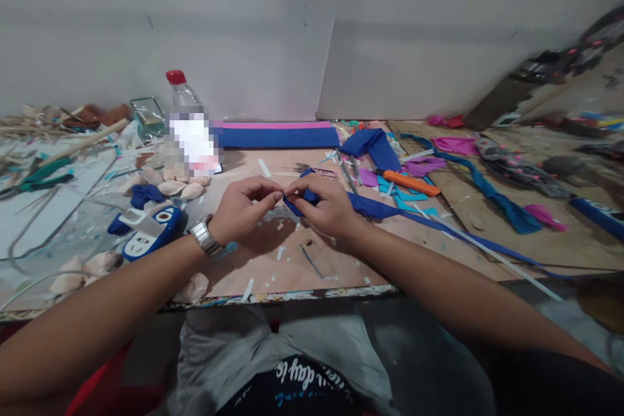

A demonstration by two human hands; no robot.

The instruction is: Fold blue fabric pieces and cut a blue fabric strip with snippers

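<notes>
My left hand [244, 208], with a metal watch on its wrist, and my right hand [327, 208] meet over the middle of the brown board [273, 260]. Both pinch the end of a long blue paper strip [414, 218]. The fingertips touch around a small folded piece of it near the thumbs. From my right hand the strip trails off to the right, across the board and past its edge. What the folded end looks like inside the fingers is hidden.
A plastic bottle [188, 136] with a red cap stands behind my left hand. A blue and pink paper roll [277, 134] lies at the back. An orange cutter [410, 182], scissors [319, 172], a blue device [151, 237], and pink, purple and blue scraps lie around.
</notes>
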